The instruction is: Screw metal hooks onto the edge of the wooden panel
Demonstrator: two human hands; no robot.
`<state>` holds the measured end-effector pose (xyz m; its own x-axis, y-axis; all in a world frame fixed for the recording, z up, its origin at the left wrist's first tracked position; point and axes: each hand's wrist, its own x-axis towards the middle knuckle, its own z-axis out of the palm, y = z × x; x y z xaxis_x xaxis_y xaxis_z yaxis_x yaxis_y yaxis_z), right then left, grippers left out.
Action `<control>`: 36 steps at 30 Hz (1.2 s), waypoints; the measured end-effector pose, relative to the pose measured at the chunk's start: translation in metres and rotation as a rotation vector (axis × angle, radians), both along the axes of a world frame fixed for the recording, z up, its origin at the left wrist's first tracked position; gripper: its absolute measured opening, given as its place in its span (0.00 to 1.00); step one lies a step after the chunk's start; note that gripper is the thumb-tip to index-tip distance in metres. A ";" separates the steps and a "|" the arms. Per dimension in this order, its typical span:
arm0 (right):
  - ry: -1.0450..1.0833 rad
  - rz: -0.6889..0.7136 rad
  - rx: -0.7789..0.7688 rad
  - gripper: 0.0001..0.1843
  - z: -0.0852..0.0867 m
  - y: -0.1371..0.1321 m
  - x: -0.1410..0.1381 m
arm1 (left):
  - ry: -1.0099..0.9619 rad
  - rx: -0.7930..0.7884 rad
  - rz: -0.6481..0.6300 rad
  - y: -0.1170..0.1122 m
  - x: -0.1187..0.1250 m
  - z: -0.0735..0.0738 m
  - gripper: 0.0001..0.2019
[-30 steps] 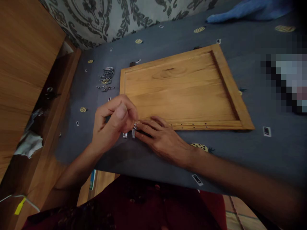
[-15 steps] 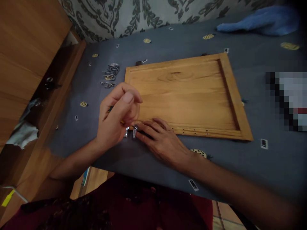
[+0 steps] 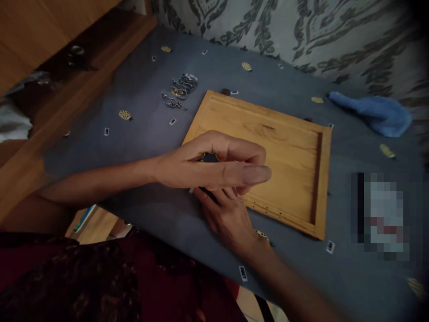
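Observation:
My left hand point(image 3: 217, 165) is closed around a black tool with yellow edging point(image 3: 210, 157); only a little of it shows between thumb and fingers, so its kind is hidden. It hovers over the near left part of a framed wooden panel point(image 3: 268, 156). Below it, my right hand point(image 3: 231, 219) grips the panel's near edge, its fingertips partly covered by the left hand. A sliver of a small shiny metal fitting point(image 3: 191, 190) shows beside the right thumb.
Several metal clasps or hooks point(image 3: 181, 89) lie in a group beyond the panel's left corner. At the back right rests a blue cloth point(image 3: 378, 112). A wooden cabinet point(image 3: 83, 20) borders the left side of the blue patterned cloth surface point(image 3: 144, 143); a patterned curtain point(image 3: 241, 22) hangs behind.
The view has turned, so the panel appears tilted. My left hand has swung rightward over my right hand, its thumb now pointing right, and covers most of the metal fitting.

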<state>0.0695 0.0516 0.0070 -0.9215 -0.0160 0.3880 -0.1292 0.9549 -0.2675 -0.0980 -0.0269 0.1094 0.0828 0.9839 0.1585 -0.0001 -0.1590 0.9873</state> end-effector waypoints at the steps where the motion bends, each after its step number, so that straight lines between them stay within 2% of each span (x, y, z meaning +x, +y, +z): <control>1: -0.007 0.001 0.007 0.17 0.000 0.000 0.000 | -0.029 -0.007 0.012 0.000 -0.001 -0.001 0.14; 6: -0.024 0.026 0.034 0.17 -0.001 0.003 0.002 | -0.295 0.041 0.249 0.003 -0.009 -0.010 0.17; 10: -0.037 0.031 0.043 0.18 -0.001 0.003 0.001 | -0.317 0.083 0.415 0.004 -0.014 -0.015 0.17; 17: -0.029 0.024 0.037 0.18 0.000 0.003 0.000 | -0.360 0.115 0.520 0.013 -0.012 -0.028 0.22; 20: -0.037 0.022 0.048 0.17 0.001 0.003 0.001 | -0.364 0.071 0.595 0.018 -0.017 -0.034 0.25; 22: -0.045 0.022 0.056 0.17 0.002 0.003 0.001 | -0.333 0.027 0.666 0.022 -0.025 -0.039 0.25; 25: -0.044 0.023 0.054 0.17 0.002 0.003 0.001 | -0.232 -0.004 0.736 0.025 -0.040 -0.052 0.20; 31: -0.004 0.006 0.059 0.17 0.000 0.003 -0.001 | 0.072 -0.018 0.858 0.029 -0.069 -0.082 0.15; 36: -0.010 0.017 0.067 0.17 0.001 0.004 -0.001 | 0.365 -0.033 0.779 0.025 -0.076 -0.089 0.12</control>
<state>0.0689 0.0555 0.0078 -0.9248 -0.0573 0.3760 -0.1431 0.9684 -0.2043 -0.1736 -0.0014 0.0199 -0.5777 0.7849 0.2239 0.4155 0.0467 0.9084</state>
